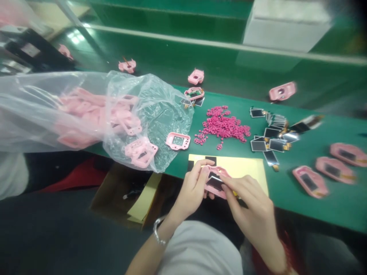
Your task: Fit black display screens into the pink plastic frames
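Note:
My left hand (194, 184) grips a pink plastic housing (217, 192) from its left side, over the table's front edge. My right hand (252, 200) pinches a small display screen (215, 180) at the opening of that housing; whether it is fully seated I cannot tell. Beneath the hands lies a yellow sheet (246, 164) with dark pieces at its far left corner. Beyond it is a heap of small magenta buttons (223, 126). Loose display screens (276, 144) with ribbon cables are piled to the right. An empty pink housing (178, 141) rests left of the buttons.
A clear plastic bag (155, 114) full of pink housings covers the left. Several housings with screens (309, 182) lie at right. More pink parts (196, 76) sit along the back ledge, below a white box (286, 26). An open cardboard box (114, 191) stands below the table.

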### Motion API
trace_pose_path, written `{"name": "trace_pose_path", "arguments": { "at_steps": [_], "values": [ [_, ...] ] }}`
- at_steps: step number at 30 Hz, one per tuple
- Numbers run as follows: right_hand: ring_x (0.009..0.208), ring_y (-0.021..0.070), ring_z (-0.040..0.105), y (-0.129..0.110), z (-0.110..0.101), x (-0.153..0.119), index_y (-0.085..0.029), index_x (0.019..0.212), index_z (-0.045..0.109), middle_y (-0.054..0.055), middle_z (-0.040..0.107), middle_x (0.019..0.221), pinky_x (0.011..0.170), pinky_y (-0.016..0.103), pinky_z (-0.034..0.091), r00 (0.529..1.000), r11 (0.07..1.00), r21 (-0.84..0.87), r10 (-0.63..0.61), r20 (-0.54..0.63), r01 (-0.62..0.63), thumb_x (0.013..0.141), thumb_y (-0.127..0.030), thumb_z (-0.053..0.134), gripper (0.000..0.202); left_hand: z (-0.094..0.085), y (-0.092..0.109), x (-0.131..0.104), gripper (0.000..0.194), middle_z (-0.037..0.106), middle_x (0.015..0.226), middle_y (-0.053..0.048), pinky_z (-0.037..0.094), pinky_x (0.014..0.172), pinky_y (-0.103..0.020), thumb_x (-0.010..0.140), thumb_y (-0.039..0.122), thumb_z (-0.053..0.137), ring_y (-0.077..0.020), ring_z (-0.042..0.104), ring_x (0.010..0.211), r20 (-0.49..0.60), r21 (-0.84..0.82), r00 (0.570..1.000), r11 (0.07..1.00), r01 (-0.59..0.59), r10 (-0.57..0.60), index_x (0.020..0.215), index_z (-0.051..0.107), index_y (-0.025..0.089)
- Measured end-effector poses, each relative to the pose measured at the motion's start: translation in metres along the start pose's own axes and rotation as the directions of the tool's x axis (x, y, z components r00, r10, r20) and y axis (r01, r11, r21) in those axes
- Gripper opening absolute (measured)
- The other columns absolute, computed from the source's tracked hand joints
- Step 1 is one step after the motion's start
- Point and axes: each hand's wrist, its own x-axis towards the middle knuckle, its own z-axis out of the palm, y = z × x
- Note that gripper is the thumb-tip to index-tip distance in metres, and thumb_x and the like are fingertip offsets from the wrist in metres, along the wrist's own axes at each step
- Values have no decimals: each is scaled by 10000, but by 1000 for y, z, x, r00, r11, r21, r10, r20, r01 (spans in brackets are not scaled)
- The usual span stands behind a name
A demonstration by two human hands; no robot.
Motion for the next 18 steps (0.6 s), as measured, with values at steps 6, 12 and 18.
{"name": "trace_pose_path", "arguments": {
  "at_steps": [6,12,18],
  "values": [
    [783,142,589,1,2,-4,-214,1186,690,29,750,967,716,296,513,992,981,145,123,27,-126,949,-64,616,290,5,3,-2,339,615,587,28,413,421,-172,1058,445,416,-115,581,448,8,18,1000,1000,2,-3,1172,626,205],
    [744,154,590,3,5,-10,-223,1290,657,34,730,906,700,316,521,992,985,122,113,54,-119,974,-85,579,354,6,8,-2,324,588,652,32,429,399,-172,1058,425,419,-99,579,418,-26,129,998,991,-46,50,1104,653,206],
    [858,190,567,8,5,-11,-237,1349,639,64,716,992,744,336,535,999,999,-37,39,19,-38,943,-104,646,427,9,14,0,289,686,801,-2,438,388,-165,1052,396,431,-81,573,418,-35,97,998,994,-45,49,1088,646,206]
  ]
}}
